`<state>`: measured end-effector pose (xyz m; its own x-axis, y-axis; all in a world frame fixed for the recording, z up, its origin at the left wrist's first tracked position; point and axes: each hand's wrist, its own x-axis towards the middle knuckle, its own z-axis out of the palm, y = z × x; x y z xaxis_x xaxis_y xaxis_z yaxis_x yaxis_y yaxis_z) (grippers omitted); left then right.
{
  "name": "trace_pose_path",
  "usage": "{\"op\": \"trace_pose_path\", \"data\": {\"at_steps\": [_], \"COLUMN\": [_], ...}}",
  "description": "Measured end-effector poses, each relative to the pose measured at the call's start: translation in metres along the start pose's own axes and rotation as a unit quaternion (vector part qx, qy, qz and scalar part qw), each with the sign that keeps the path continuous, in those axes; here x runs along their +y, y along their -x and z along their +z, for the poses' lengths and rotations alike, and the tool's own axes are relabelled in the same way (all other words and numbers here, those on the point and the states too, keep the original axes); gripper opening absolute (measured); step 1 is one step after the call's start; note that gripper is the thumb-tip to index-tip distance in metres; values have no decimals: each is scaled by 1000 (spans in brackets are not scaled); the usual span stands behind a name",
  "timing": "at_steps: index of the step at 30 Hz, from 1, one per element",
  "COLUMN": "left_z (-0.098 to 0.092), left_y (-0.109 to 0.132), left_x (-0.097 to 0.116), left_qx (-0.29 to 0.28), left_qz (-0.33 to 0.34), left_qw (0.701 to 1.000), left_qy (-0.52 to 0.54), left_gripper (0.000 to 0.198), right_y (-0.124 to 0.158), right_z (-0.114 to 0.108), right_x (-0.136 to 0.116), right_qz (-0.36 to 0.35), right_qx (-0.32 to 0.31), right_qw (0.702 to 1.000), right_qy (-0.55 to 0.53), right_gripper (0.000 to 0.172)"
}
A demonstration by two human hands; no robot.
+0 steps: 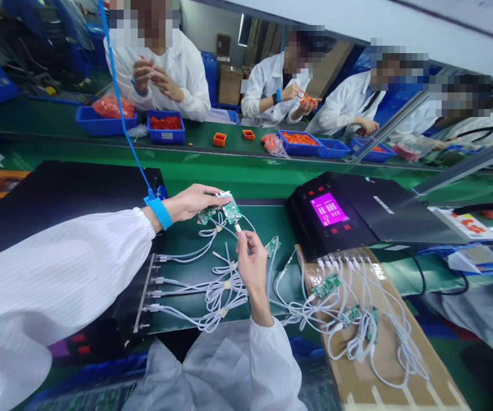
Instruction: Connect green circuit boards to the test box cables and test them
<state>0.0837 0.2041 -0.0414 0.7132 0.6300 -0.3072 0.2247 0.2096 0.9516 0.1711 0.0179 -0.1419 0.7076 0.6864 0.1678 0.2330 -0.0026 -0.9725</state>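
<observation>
My left hand (195, 202), with a blue wrist strap (160, 212), pinches a green circuit board (231, 209) at its upper edge. Another green board (206, 215) hangs beneath those fingers. The fingers of my right hand (252, 257) are closed on a white cable plug (238, 226) at the board's lower edge; whether it is fully seated cannot be made out. Bundled white cables (225, 294) lie below my hands and run to a black box (79, 200) on the left. One more board (273, 246) lies just right of my right hand.
A black device (344, 211) with a lit magenta screen stands at the right. Cables and several boards lie on brown cardboard (358, 382) before it. Across the line, people in white coats handle orange parts near blue bins (166, 136). A blue cord (120, 108) runs down to my left wrist.
</observation>
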Motion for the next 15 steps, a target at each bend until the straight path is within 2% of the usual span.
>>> {"op": "trace_pose_path", "data": {"at_steps": [5,10,15], "left_z": [3,5,5], "left_y": [3,5,11], "left_x": [1,0,6], "left_qx": [33,18,10], "left_qz": [13,64,67], "left_qw": [999,992,988], "left_qy": [-27,-104,-136], "left_gripper": [59,50,40], "right_y": [-1,-1,0], "right_z": [2,3,4], "right_x": [-2,-6,-7], "right_qz": [8,6,6], "right_qx": [6,13,9], "right_qw": [1000,1000,1000], "right_qy": [-13,-8,-16], "right_gripper": [41,42,42]}}
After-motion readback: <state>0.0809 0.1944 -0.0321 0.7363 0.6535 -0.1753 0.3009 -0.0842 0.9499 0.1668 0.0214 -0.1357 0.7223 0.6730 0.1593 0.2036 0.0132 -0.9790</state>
